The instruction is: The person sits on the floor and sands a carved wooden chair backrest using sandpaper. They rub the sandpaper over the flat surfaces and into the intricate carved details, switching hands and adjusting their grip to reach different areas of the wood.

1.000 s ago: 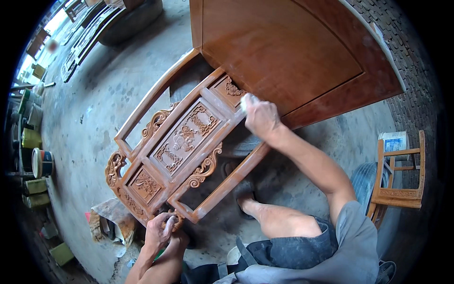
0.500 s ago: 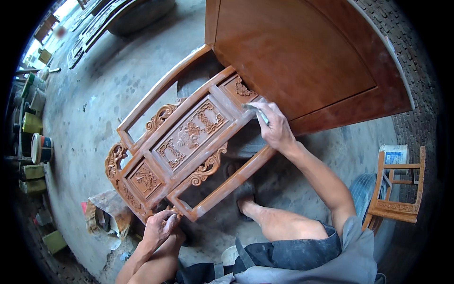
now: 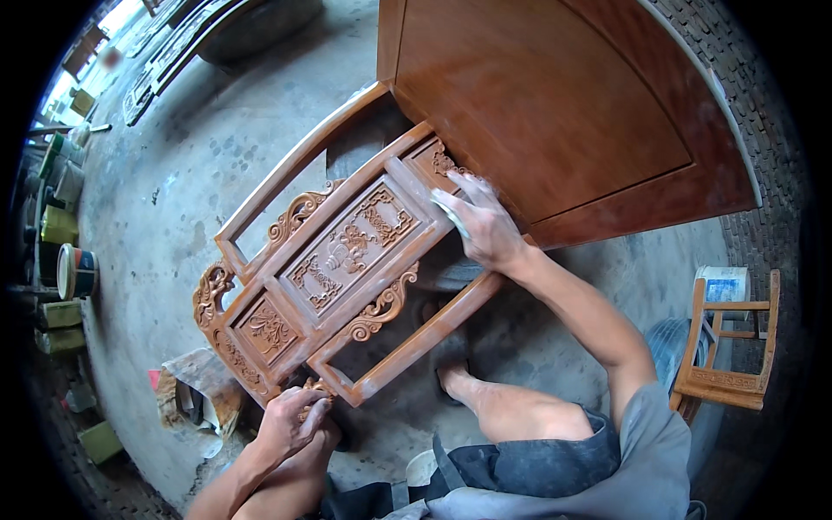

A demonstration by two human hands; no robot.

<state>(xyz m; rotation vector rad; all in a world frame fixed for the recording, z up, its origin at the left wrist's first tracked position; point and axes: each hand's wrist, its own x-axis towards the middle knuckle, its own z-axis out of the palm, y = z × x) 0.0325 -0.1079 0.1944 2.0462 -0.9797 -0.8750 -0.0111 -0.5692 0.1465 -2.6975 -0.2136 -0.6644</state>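
Observation:
A carved reddish-brown wooden chair [image 3: 347,299] lies tilted in front of me, its back panel facing up and pale dust over its frame. My right hand [image 3: 490,227] presses a thin, pale green-white piece of sandpaper [image 3: 451,213] against the frame at the panel's upper right end, near the seat. Its fingers lie over the sheet and partly hide it. At the lower end, my left hand [image 3: 290,420] has its fingers closed on the carved corner ornament [image 3: 314,397] of the chair back. The large brown seat [image 3: 546,113] stands up behind my right hand.
Bare concrete floor surrounds the chair. A small wooden stool [image 3: 728,347] and a white bucket [image 3: 722,284] stand at right, beside a tyre-like round object. Tins and buckets [image 3: 78,270] line the left side. A torn sack [image 3: 199,386] lies near my left hand. Brick paving borders the far right.
My right hand has shifted slightly left and turned flatter, its fingers now spread over the sandpaper on the frame. My left hand stays at the corner ornament, its forearm a little further left.

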